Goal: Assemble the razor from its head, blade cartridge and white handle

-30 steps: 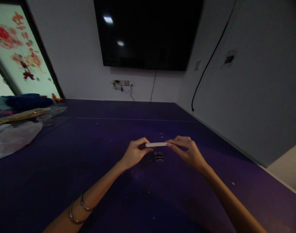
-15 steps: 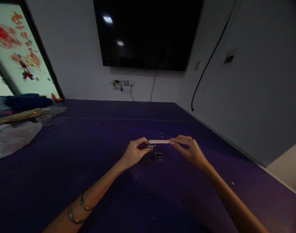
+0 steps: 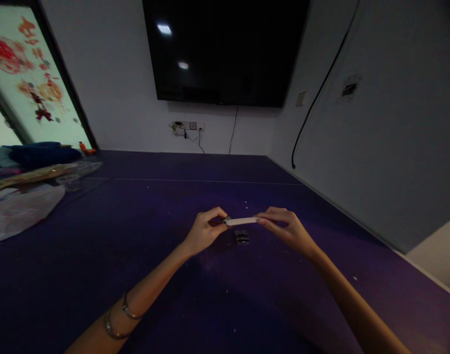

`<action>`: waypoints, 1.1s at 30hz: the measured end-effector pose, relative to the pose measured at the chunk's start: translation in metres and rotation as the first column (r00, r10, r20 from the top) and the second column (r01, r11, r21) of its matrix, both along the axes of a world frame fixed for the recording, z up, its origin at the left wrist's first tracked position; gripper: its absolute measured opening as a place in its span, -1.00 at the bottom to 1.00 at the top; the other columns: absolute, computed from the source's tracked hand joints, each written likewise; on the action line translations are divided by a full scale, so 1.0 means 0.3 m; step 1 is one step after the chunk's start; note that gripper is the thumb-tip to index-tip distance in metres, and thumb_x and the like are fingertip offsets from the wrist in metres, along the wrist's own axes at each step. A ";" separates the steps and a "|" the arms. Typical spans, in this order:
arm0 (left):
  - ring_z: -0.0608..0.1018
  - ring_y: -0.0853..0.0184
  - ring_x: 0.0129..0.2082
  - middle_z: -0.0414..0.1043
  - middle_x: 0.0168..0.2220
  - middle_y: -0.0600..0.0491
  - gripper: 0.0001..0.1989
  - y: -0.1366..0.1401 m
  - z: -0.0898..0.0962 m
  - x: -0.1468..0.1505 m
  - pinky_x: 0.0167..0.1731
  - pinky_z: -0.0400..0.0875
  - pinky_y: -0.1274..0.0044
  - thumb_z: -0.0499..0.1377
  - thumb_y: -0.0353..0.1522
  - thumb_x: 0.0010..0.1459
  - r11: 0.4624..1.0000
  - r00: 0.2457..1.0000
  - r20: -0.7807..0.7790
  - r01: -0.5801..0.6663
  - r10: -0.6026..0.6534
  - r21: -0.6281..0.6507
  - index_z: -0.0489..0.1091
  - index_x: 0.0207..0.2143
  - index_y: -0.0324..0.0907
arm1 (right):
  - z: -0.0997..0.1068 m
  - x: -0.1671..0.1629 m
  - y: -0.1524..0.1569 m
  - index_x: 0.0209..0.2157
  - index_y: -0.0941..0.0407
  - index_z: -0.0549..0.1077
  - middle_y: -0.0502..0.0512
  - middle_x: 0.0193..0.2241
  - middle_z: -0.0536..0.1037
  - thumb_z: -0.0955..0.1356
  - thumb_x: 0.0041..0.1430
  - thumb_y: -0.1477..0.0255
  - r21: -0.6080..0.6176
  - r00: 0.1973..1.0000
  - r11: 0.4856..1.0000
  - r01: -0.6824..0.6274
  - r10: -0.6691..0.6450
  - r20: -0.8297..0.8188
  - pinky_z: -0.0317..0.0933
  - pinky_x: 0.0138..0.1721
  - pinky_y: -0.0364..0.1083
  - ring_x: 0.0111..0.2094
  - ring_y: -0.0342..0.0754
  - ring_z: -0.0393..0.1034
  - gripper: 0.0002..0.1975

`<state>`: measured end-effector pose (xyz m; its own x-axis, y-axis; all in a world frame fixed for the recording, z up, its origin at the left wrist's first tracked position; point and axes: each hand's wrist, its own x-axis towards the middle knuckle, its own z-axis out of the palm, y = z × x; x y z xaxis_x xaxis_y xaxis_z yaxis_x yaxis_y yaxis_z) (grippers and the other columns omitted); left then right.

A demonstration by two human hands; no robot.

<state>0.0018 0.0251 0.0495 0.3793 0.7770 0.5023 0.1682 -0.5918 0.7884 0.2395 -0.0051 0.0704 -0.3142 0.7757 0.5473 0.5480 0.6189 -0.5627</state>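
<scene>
My feed: L hand (image 3: 206,228) pinches a tiny grey metal-looking bit (image 3: 227,218), mostly hidden by fingers; R hand (image 3: 286,228) pinches rt end of a slim off-white stick (image 3: 242,221), held up btwn hands. Vs 0.5 s ago, stick's L end dropped from above the bit to right at it; I'd judge they're being worked together, contact unclear. Small blackish squarish item (image 3: 241,237) on dark purple surface (image 3: 225,305), too dim to ID. Far: big black wall TV (image 3: 225,54), top cut off.

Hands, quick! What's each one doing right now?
Left hand: closed, pinching a small shiny thing, too small to name, against one end of the white stick.
Right hand: closed, holding the white stick by its other end.
</scene>
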 end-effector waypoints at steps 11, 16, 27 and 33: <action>0.46 0.41 -0.41 0.42 -0.46 0.11 -0.94 -0.009 0.005 0.001 -0.36 0.35 0.56 0.23 -0.40 0.00 1.000 1.000 0.000 0.011 -0.011 -0.002 0.39 -0.45 -0.21 | -0.008 0.006 0.011 -0.24 0.09 0.56 0.09 -0.44 0.52 0.30 0.15 0.29 -0.033 1.000 0.999 0.010 -0.011 -0.027 0.16 -0.38 -0.11 -0.41 -0.08 0.35 -0.75; 0.48 0.40 -0.41 0.43 -0.45 0.10 -0.92 -0.013 0.002 0.006 -0.35 0.36 0.56 0.23 -0.39 0.00 1.000 0.999 -0.013 0.030 -0.030 -0.004 0.39 -0.46 -0.22 | -0.009 0.011 0.015 -0.25 0.10 0.56 0.09 -0.47 0.51 0.31 0.13 0.28 -0.018 0.999 0.999 0.038 -0.038 -0.035 0.16 -0.41 -0.11 -0.43 -0.09 0.34 -0.74; 0.48 0.41 -0.39 0.44 -0.42 0.11 -0.90 -0.026 0.016 0.005 -0.32 0.36 0.56 0.23 -0.36 0.01 0.999 0.999 -0.024 0.047 -0.047 0.005 0.38 -0.44 -0.20 | -0.031 0.026 0.039 -0.45 0.17 0.54 0.05 -0.54 0.42 0.29 0.12 0.21 -0.063 0.976 0.989 0.133 -0.142 -0.168 0.11 -0.45 -0.14 -0.47 -0.11 0.28 -0.67; 0.42 0.48 -0.55 0.29 -0.55 0.19 -0.84 -0.008 -0.043 0.017 -0.50 0.29 0.62 0.17 -0.30 0.07 0.997 0.998 0.051 -0.029 0.033 -0.069 0.27 -0.46 -0.19 | -0.056 0.023 0.071 -0.28 0.20 0.50 -0.09 -0.64 0.18 0.24 0.12 0.13 -0.315 0.925 0.947 0.069 -0.179 -0.334 -0.04 -0.61 -0.17 -0.66 -0.25 0.05 -0.58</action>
